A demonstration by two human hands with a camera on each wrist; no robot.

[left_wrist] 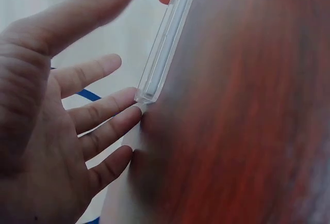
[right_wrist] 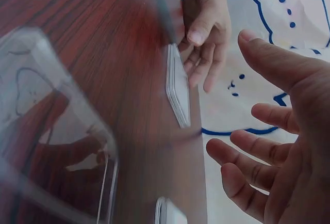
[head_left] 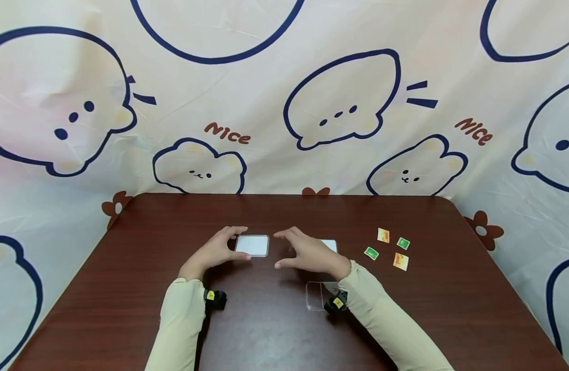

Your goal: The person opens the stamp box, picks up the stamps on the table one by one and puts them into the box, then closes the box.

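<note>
A flat white rectangular case with a clear plastic rim (head_left: 253, 246) lies on the table between the two hands. My left hand (head_left: 214, 251) is at its left side, fingers spread and thumb apart from them; in the left wrist view the fingertips come right up to the corner of the clear case (left_wrist: 164, 48). My right hand (head_left: 310, 253) is held over the table to the right of the case, fingers loosely extended and holding nothing. Partly hidden behind it lies a second white case (head_left: 331, 245). Under the right wrist sits a clear plastic cover (head_left: 314, 297).
On the right of the brown table (head_left: 433, 319) lie two small green cards (head_left: 371, 253) and two orange-and-yellow cards (head_left: 401, 262). A cloth printed with cartoon outlines (head_left: 266, 98) hangs behind the table and along its sides.
</note>
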